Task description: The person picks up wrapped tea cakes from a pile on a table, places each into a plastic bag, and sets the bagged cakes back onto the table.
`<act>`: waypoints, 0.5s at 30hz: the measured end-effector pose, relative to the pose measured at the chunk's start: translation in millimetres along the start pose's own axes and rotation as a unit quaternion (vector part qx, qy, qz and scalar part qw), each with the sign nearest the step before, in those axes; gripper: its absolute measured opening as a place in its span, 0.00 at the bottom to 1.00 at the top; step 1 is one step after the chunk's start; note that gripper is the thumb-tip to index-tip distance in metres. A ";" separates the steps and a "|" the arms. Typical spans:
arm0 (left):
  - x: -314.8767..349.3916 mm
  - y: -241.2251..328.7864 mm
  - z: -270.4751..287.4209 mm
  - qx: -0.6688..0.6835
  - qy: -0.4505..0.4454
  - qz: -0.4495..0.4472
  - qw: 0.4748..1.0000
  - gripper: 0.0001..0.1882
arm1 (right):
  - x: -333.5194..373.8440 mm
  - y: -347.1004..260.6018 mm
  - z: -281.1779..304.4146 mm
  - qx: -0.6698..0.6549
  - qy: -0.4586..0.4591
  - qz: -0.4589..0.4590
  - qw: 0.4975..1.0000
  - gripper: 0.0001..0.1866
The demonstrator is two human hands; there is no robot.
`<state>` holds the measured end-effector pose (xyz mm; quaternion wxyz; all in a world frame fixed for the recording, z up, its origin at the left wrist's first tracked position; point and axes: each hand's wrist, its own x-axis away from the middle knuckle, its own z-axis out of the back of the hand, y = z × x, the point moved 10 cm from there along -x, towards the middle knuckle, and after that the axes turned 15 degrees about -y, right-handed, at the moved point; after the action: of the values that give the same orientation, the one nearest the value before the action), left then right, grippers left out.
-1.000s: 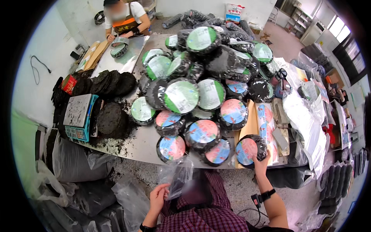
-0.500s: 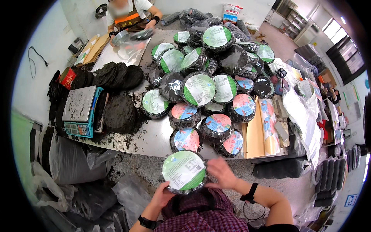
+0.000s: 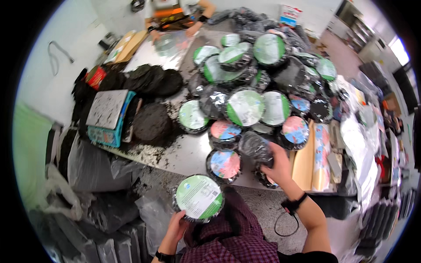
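Left hand (image 3: 177, 225): bare; black watch-like band (image 3: 165, 257) at wrist. Right hand (image 3: 279, 164): bare; black strap (image 3: 295, 203) at wrist, thin dark cable (image 3: 275, 228) looping below. Forearms (image 3: 312, 219): uncovered. Garment (image 3: 230, 243): purple-and-dark check. Right sleeve (image 3: 307, 257): black, partly cut off by lower edge.

My left hand (image 3: 177, 227) grips low by my body (image 3: 226, 247); my right hand (image 3: 280, 165) is farther forward, fingers (image 3: 268, 170) curled, arm (image 3: 312, 215) bent.

The far-left co-worker (image 3: 172, 18) is cut off by the upper edge; the plastic-wrapped pack (image 3: 255, 147) held by the right hand (image 3: 279, 164) is blurred.
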<state>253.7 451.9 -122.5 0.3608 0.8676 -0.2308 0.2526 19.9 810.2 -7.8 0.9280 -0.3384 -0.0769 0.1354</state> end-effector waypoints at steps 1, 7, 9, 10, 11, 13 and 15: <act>-3.7 -1.7 9.5 -0.008 0.017 0.000 1.000 0.23 | 6.7 5.3 9.0 -0.122 0.017 -0.019 0.992 0.35; -26.7 13.3 -31.6 -0.026 -0.070 -0.001 0.997 0.21 | 52.8 -68.1 -103.5 -0.711 -0.223 -0.135 0.653 0.41; -18.8 29.5 -26.7 -0.167 -0.040 -0.009 0.985 0.20 | 45.0 -67.4 -103.5 -0.465 -0.166 -0.196 0.847 0.44; -12.1 40.9 -23.2 -0.237 -0.024 -0.015 0.971 0.20 | 44.8 -48.0 -102.3 -0.511 -0.096 -0.214 0.827 0.42; -4.8 45.5 -15.9 -0.203 -0.029 -0.016 0.979 0.20 | 46.9 -26.0 -100.8 -0.554 -0.026 -0.230 0.800 0.40; 12.0 53.2 6.3 -0.129 -0.036 -0.019 0.991 0.22 | 41.7 -70.2 -84.6 -0.641 -0.066 -0.162 0.747 0.34; 26.3 57.6 20.4 -0.171 -0.049 0.009 0.984 0.22 | 60.8 -97.1 -120.6 -0.717 -0.161 -0.171 0.656 0.35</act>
<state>245.8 394.6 -89.7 0.4898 0.8022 -0.2964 0.1695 125.4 684.0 -33.2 0.3771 -0.8528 -0.3544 -0.0703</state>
